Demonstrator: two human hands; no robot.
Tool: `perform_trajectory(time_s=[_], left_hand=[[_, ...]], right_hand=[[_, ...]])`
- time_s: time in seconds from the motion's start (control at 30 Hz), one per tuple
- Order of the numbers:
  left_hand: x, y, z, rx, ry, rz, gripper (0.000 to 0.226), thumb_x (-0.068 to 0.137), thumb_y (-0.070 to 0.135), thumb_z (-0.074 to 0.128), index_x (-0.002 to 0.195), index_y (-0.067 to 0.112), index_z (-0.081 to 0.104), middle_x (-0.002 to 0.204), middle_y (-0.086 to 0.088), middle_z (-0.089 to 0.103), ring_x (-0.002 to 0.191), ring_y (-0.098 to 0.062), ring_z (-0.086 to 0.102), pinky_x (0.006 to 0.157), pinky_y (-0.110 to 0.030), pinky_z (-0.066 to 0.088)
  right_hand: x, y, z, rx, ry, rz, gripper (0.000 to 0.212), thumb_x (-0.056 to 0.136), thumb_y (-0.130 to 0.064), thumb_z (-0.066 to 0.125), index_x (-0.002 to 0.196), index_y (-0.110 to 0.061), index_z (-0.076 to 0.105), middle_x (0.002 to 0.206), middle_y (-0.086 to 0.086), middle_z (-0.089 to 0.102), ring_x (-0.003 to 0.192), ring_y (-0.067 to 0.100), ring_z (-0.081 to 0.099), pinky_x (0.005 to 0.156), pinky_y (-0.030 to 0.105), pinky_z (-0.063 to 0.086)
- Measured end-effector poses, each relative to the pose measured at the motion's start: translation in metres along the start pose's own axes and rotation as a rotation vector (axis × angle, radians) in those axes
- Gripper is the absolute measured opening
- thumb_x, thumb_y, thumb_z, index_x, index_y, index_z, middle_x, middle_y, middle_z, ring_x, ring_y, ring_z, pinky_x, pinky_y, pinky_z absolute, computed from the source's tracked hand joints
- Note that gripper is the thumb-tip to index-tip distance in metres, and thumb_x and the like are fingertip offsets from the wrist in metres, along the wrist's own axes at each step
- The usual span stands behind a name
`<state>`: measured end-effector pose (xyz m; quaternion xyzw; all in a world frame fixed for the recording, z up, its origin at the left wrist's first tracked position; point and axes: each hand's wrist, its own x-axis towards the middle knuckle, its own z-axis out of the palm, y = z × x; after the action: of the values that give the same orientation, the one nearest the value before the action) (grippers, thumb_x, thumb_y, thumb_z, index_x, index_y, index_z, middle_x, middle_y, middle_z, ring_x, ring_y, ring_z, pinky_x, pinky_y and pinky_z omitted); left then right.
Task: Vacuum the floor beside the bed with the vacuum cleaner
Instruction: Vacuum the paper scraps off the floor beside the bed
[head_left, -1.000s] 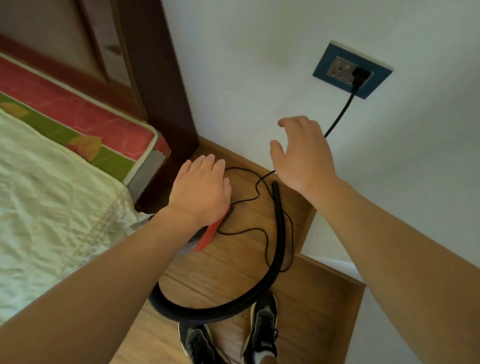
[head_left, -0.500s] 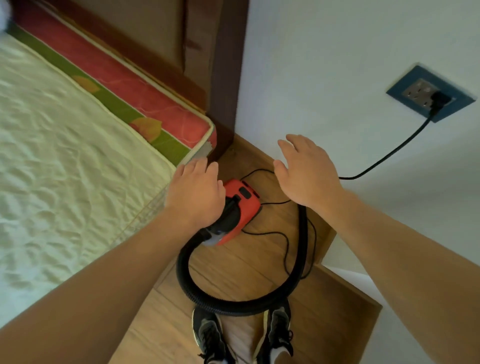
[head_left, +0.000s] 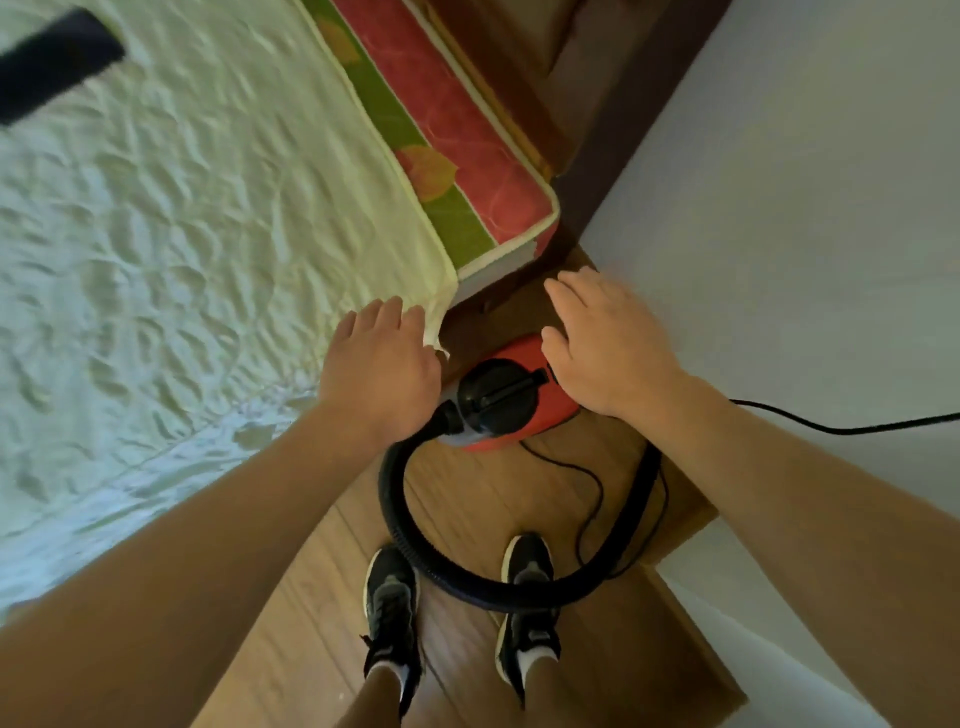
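Red plastic vacuum cleaner (head_left: 540, 410) stood on the wooden floor (head_left: 322, 597) beside the pale-sheeted bed (head_left: 208, 208), while left hand (head_left: 382, 364) and right hand (head_left: 608, 348) hovered empty, fingers straight.

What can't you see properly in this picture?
All head view.
Hose end: hidden behind the right forearm.
Power cord: leaves the right edge, plug out of view.
Dark thing on the bed: blurred, cut by the left edge.
Vacuum cleaner far end: covered by the right hand.

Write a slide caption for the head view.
Both open, the left hand and right hand reach for the red vacuum cleaner on the floor beside the bed.
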<state>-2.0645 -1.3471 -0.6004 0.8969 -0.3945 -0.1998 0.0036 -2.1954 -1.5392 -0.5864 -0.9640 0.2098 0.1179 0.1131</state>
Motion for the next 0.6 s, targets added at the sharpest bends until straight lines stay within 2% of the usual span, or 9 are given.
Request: perform_trajectory(time_s=[0.23, 0.33, 0.5, 0.6], left_hand=[[-0.027, -0.024, 0.026, -0.083, 0.024, -0.231, 0.049, 0.104, 0.029, 0.037, 0.148, 0.007, 0.04, 0.154, -0.014, 0.041, 0.145, -0.031, 0.033, 0.121, -0.044, 0.022], [-0.041, -0.031, 0.035, -0.106, 0.025, -0.308, 0.051, 0.104, 0.028, 0.037, 0.15, 0.007, 0.037, 0.156, -0.013, 0.038, 0.146, -0.03, 0.031, 0.122, -0.044, 0.02], [-0.068, -0.045, 0.055, -0.141, 0.006, -0.406, 0.049, 0.103, 0.03, 0.033, 0.146, 0.007, 0.04, 0.149, -0.013, 0.043, 0.14, -0.031, 0.037, 0.118, -0.044, 0.026], [-0.087, -0.053, 0.074, -0.168, -0.011, -0.461, 0.051, 0.102, 0.031, 0.033, 0.147, 0.008, 0.04, 0.153, -0.014, 0.041, 0.143, -0.031, 0.035, 0.119, -0.045, 0.026]], right_hand=[[0.026, -0.026, 0.019, -0.072, -0.086, -0.228, 0.056, 0.103, -0.031, 0.044, 0.152, -0.005, 0.04, 0.156, 0.013, 0.042, 0.148, 0.03, 0.031, 0.123, 0.046, 0.024], [0.033, -0.042, 0.026, -0.097, -0.104, -0.339, 0.053, 0.102, -0.031, 0.044, 0.148, -0.004, 0.045, 0.151, 0.013, 0.046, 0.143, 0.03, 0.037, 0.12, 0.045, 0.027], [0.038, -0.072, 0.046, -0.157, -0.16, -0.533, 0.05, 0.102, -0.029, 0.046, 0.144, -0.003, 0.049, 0.146, 0.015, 0.05, 0.136, 0.031, 0.043, 0.114, 0.043, 0.03], [0.038, -0.088, 0.062, -0.181, -0.188, -0.598, 0.047, 0.101, -0.027, 0.047, 0.14, -0.001, 0.052, 0.141, 0.015, 0.054, 0.133, 0.033, 0.044, 0.112, 0.042, 0.032]])
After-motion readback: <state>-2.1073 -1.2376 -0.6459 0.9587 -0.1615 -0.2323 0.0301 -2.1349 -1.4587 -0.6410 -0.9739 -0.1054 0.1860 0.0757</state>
